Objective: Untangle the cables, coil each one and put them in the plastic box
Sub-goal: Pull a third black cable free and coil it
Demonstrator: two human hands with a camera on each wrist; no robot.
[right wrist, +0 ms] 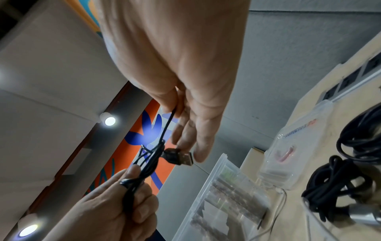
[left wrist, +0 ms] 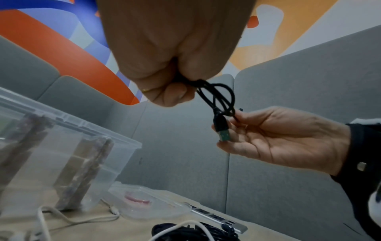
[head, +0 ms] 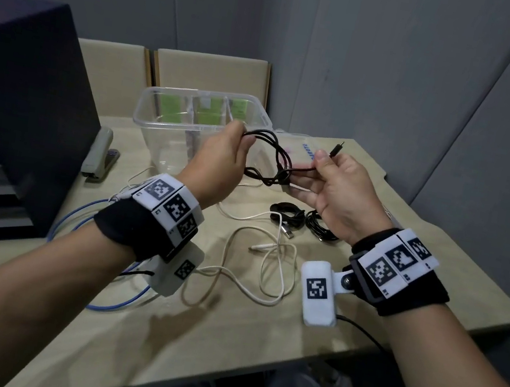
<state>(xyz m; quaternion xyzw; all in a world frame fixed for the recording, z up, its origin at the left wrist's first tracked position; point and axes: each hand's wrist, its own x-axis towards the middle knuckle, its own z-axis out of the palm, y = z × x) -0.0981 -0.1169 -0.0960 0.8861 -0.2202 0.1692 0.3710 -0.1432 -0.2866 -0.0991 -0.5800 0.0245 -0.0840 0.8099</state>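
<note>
Above the surface [head: 361, 319], in front of the plastic box [head: 174, 102], the left hand [head: 219, 157] grips the black cable [head: 274, 149] loops, its length running sideways to the pinching right hand [head: 342, 187], small plug pointing up.

Plastic box [head: 171, 118] open-topped and reachable from above, white cable [head: 272, 263] looped across near worktop [head: 438, 258] — black coils [head: 304, 220] beside it, dark cabinet [head: 18, 106] walling the left.

the head view looks forward and down over the table [head: 408, 239]. each wrist view sits close under its palm, tilted up at the wall; both share the black cable [left wrist: 222, 101] near 12 o'clock.
</note>
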